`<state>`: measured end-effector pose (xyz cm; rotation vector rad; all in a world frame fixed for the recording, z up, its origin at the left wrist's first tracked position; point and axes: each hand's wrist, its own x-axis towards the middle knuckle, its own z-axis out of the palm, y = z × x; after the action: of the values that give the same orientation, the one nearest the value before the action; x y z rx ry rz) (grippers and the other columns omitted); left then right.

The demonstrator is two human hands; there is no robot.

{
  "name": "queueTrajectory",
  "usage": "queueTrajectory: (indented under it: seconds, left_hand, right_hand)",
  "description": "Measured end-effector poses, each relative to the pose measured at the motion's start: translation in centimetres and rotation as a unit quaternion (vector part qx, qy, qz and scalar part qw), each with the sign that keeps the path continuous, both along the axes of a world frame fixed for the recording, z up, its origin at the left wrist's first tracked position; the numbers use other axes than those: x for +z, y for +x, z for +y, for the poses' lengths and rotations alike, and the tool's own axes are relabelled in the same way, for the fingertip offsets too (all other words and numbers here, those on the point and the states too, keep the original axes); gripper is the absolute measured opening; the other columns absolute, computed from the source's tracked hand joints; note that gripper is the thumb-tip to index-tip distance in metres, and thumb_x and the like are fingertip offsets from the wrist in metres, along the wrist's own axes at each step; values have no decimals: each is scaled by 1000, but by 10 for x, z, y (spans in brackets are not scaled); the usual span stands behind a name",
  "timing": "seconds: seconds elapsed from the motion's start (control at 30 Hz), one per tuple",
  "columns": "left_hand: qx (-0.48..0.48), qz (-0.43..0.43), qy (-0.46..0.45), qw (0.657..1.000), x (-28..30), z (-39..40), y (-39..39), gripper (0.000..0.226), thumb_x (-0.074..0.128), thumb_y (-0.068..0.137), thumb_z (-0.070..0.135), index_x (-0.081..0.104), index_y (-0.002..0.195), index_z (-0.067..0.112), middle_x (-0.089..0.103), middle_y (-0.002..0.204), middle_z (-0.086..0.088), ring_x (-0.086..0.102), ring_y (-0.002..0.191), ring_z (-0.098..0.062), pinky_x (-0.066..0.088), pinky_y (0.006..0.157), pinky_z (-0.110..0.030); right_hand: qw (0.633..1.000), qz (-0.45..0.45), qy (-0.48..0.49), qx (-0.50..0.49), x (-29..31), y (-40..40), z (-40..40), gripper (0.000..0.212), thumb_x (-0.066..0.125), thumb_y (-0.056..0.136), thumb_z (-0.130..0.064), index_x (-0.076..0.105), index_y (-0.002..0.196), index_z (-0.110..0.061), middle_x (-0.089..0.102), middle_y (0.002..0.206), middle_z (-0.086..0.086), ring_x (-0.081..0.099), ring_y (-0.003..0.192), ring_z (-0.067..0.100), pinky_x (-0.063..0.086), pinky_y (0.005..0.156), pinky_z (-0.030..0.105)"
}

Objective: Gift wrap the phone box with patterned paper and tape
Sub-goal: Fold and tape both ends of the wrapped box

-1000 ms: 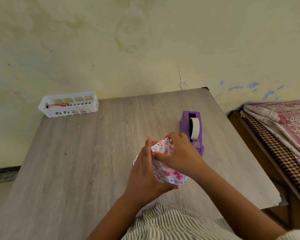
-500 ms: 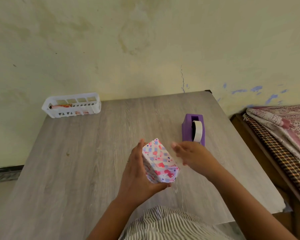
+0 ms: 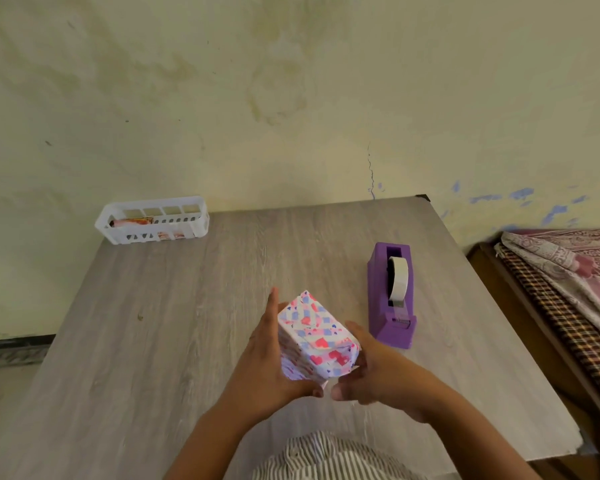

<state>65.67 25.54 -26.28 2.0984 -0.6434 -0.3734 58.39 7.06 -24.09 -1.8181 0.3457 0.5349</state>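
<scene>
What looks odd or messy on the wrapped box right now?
The wrapped box, held upright between the left hand and right hand, has a loose paper corner sticking out at its near bottom end; that fold looks rumpled. Nothing else stands out.

There is only one view, from the person's head, looking forward and down across the table (image 3: 187, 323) toward the stained wall (image 3: 291, 98). It sits close over the hands, near the table's front edge, with a bed (image 3: 568, 289) caught at the right border.
</scene>
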Motion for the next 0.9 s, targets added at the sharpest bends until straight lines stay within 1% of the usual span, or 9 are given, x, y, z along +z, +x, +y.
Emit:
queueTrajectory:
  seconds: [0.07,0.1,0.17,0.23,0.33,0.47,0.63,0.77,0.9]
  left_hand:
    - [17,-16,-14,1000,-8,5,9,134,79,45,69,-18,136,57,22,149,20,35,128,6,38,102,-18]
    - [21,-14,-28,999,-7,10,10,133,79,45,68,-13,139,53,23,148,22,41,124,6,43,95,-15]
    - [19,-16,-60,998,-8,15,8,122,79,54,60,-2,144,44,25,145,23,46,118,4,46,86,-11]
    - [10,-17,-78,997,-9,18,4,103,76,65,50,12,145,37,32,142,21,48,117,1,48,85,-13]
    - [29,-13,-91,995,-7,19,1,75,67,71,51,34,137,35,44,131,22,51,114,-2,47,85,-16]
    - [77,-3,-99,992,-5,19,2,43,51,76,61,57,109,33,61,107,23,59,100,-4,48,83,-28]
    - [40,51,-109,992,-5,11,-6,44,42,79,64,59,100,28,65,97,16,62,91,-4,47,76,-17]
    - [50,96,-114,988,-8,6,-7,54,47,72,69,55,104,27,64,97,9,63,88,-6,50,73,-20]
    - [51,86,-86,991,-6,7,-6,67,57,66,68,43,124,36,52,124,17,55,108,0,49,86,-23]
  right_hand:
    - [1000,-16,4,-15,-1,2,1,102,87,55,-36,27,136,-24,60,117,-11,61,104,9,56,76,24]
    - [999,-34,-1,-34,-3,4,1,98,88,56,-34,29,133,-22,59,119,-9,61,105,9,57,80,26]
    - [994,-82,0,-79,-5,9,-1,73,85,66,-24,40,124,-22,62,119,-7,63,104,7,56,86,29]
    - [987,-110,9,-118,-5,13,-2,51,77,77,-16,49,118,-27,65,115,-8,63,104,8,55,87,28]
    - [978,-129,21,-166,-5,18,-6,35,67,85,-9,54,106,-32,66,108,-12,62,105,8,53,79,19]
    - [964,-152,31,-217,-6,24,-9,22,61,89,-10,57,106,-25,66,111,-6,60,109,12,50,91,27]
    - [958,-159,110,-214,2,28,2,27,35,102,-16,54,101,-35,62,110,-12,59,107,8,48,86,20]
    - [964,-156,123,-174,2,35,11,23,39,101,-18,48,118,-29,58,119,-7,59,108,8,52,86,20]
    - [977,-144,50,-152,2,45,16,35,36,101,-12,43,133,-24,55,126,-4,55,116,12,49,98,33]
